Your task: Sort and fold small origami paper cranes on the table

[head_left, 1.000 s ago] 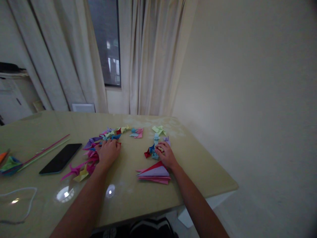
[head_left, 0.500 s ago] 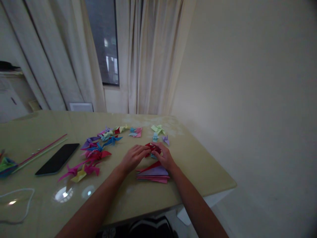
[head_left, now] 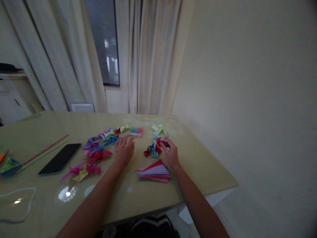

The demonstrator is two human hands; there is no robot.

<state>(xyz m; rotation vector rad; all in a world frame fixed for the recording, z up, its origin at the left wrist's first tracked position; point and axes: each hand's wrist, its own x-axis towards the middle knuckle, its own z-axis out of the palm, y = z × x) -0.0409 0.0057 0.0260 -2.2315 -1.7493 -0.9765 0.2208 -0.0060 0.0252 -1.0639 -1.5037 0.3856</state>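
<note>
My right hand [head_left: 169, 152] is at the red edge of a red-and-blue folded paper piece [head_left: 151, 147], with thumb and index finger pinched on it. The piece lies on the table with light blue folded paper [head_left: 155, 154] against it. My left hand [head_left: 124, 150] is held palm down with fingers spread and nothing in it, beside the blue folded paper crane [head_left: 112, 140]. Nearer to me is a stack of flat folded papers [head_left: 153, 172] in red, lilac and pink. A pale green pinwheel-like fold [head_left: 158, 129] and a small lilac fold [head_left: 165, 137] lie beyond the right hand.
A winding row of colourful paper cranes [head_left: 95, 154] lies left of my hands. Farther left are a black phone [head_left: 60, 159], thin pink and green sticks [head_left: 44, 150] and a white cable [head_left: 31, 201]. A pink and blue fold [head_left: 138, 132] lies toward the back. The wall [head_left: 247, 99] borders the right.
My left hand has let go of the red folded paper and moved left, its fingers spreading. My right hand has shifted slightly right, uncovering the red-and-blue piece on the table.
</note>
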